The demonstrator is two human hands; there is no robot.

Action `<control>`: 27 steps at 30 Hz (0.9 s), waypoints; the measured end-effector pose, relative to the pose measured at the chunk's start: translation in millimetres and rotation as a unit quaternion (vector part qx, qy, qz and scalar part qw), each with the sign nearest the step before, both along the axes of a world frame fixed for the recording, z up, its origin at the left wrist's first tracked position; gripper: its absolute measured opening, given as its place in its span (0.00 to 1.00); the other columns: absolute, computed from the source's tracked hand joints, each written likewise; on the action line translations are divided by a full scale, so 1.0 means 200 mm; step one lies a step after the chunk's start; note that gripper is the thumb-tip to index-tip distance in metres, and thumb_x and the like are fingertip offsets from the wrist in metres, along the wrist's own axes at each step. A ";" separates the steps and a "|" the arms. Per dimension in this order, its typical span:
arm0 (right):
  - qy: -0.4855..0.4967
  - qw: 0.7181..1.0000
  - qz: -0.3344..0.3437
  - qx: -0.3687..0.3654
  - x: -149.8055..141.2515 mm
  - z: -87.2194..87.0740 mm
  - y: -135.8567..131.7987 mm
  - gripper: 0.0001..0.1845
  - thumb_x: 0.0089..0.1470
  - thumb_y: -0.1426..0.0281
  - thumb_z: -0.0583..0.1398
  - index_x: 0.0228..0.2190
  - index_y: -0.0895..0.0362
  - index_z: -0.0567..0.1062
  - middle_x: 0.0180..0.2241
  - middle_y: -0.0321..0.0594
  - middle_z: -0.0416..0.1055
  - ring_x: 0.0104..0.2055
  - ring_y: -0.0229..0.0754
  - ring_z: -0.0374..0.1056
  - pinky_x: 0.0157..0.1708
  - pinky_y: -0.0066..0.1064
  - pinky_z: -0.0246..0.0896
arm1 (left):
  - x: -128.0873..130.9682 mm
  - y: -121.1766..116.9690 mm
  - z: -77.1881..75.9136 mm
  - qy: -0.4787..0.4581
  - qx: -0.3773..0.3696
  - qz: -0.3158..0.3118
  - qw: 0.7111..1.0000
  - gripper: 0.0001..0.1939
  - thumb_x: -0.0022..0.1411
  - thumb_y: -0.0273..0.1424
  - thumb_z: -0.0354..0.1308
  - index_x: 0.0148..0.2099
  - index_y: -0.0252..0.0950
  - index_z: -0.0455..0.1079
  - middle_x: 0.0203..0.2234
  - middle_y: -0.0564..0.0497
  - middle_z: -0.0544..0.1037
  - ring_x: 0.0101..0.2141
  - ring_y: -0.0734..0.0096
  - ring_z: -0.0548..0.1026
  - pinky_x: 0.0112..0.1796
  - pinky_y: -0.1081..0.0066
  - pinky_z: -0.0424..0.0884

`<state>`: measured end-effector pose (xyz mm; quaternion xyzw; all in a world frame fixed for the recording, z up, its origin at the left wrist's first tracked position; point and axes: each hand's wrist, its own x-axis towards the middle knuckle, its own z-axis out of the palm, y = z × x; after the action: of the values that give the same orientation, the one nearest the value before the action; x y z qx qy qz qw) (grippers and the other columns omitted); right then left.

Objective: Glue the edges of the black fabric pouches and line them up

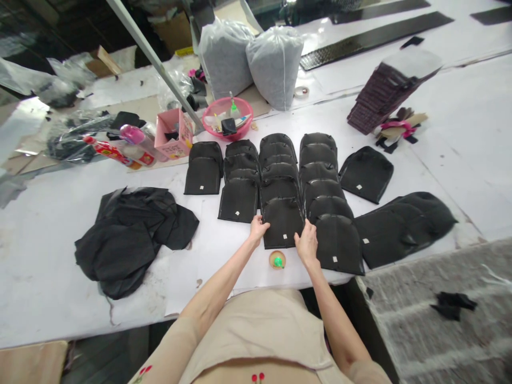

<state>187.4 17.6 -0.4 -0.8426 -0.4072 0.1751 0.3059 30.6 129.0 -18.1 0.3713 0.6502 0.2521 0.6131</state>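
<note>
Black padded panels with rounded tops, small white tags and shiny piping lie overlapped in several columns on the white table. The front black panel [283, 223] of one middle column lies between my hands. My left hand [260, 230] is closed on its left edge, with the thumb over the top. At its right edge my right hand [307, 242] grips the same panel, the thumb on its face and the fingers by the neighbouring column [336, 234]. Just below the panel, a small round dish [277, 260] holds a green-topped item. The undersides of my fingers are hidden.
Crumpled black cloth [136, 240] lies at the left. Behind the columns stand a pink basket [208, 125], a pink box [174, 133] and stuffed white bags [276, 64]. More black panels [408, 226] and a dark purple stack [388, 90] are at the right.
</note>
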 end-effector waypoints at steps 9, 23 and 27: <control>0.061 0.987 0.147 0.039 -0.04 0.07 -0.31 0.23 0.59 0.69 0.53 0.56 0.52 0.69 0.53 0.50 0.69 0.55 0.56 0.68 0.55 0.53 0.67 | -0.07 -0.07 -0.01 0.098 0.081 -0.051 0.991 0.22 0.42 0.18 0.65 0.42 0.36 0.69 0.35 0.51 0.76 0.37 0.67 0.76 0.43 0.68 0.71; 0.107 0.987 0.112 0.040 -0.26 -0.25 -0.51 0.46 0.47 0.38 0.60 0.56 0.58 0.67 0.51 0.55 0.70 0.48 0.58 0.70 0.48 0.53 0.69 | -0.35 -0.22 0.08 0.117 0.068 -0.148 0.980 0.11 0.58 0.33 0.66 0.25 0.36 0.73 0.17 0.54 0.72 0.23 0.70 0.74 0.31 0.70 0.70; 0.079 0.992 0.097 0.022 -0.29 -0.32 -0.47 0.51 0.42 0.34 0.59 0.53 0.60 0.69 0.49 0.57 0.71 0.47 0.61 0.70 0.48 0.54 0.67 | -0.66 -0.27 0.13 0.233 0.142 -0.215 0.938 0.09 0.65 0.31 0.59 0.33 0.39 0.77 0.25 0.51 0.77 0.30 0.68 0.77 0.36 0.70 0.72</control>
<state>129.0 -75.5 -63.4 -0.7757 -0.4654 0.2608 0.3373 -100.7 75.5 7.7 0.6337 0.6371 0.1097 0.4248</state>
